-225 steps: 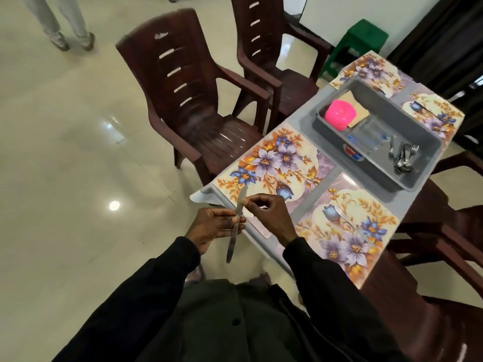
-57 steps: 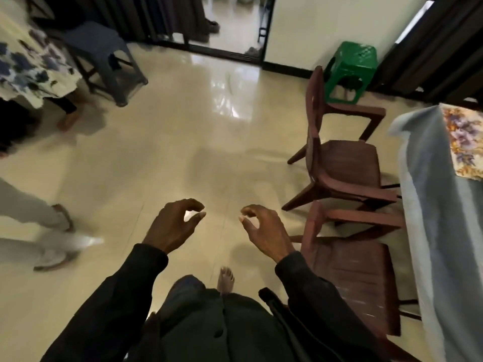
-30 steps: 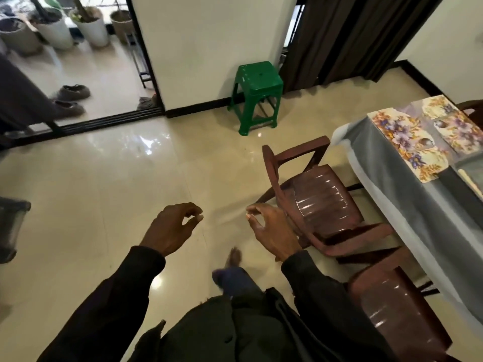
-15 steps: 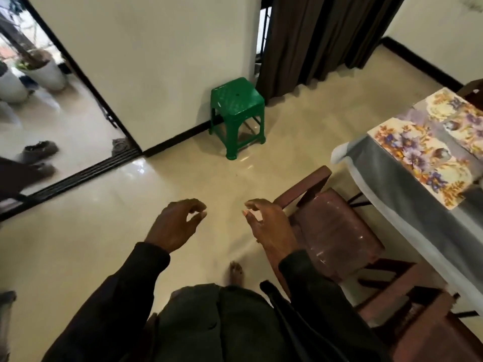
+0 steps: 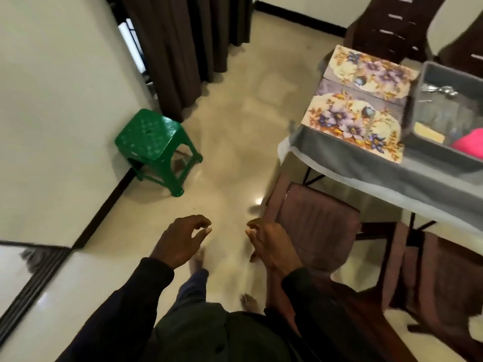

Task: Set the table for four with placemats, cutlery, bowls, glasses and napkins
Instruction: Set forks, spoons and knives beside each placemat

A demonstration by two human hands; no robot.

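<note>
My left hand point(image 5: 180, 239) and my right hand point(image 5: 271, 244) hang in front of me over the floor, fingers loosely curled, holding nothing. The table point(image 5: 366, 168) with its grey cloth is off to the right. Two floral placemats lie at its end: a near placemat point(image 5: 350, 126) and a far placemat point(image 5: 371, 67). A grey tub point(image 5: 428, 150) stands behind them, with metal cutlery point(image 5: 441, 90), a pink bowl point(image 5: 470, 142) and a tan napkin point(image 5: 428, 131) inside. Both hands are well short of the table.
A brown plastic chair point(image 5: 316, 223) stands just right of my right hand, a second chair point(image 5: 439, 280) beyond it. A green stool point(image 5: 154, 145) sits by the white wall on the left, and dark curtains point(image 5: 183, 48) hang behind it. Another dark chair point(image 5: 386, 24) stands at the table's far end.
The knife I held earlier is gone from my hands. I have walked around the table's end; the table and grey tub have come into view at right. Hand posture is unchanged.
</note>
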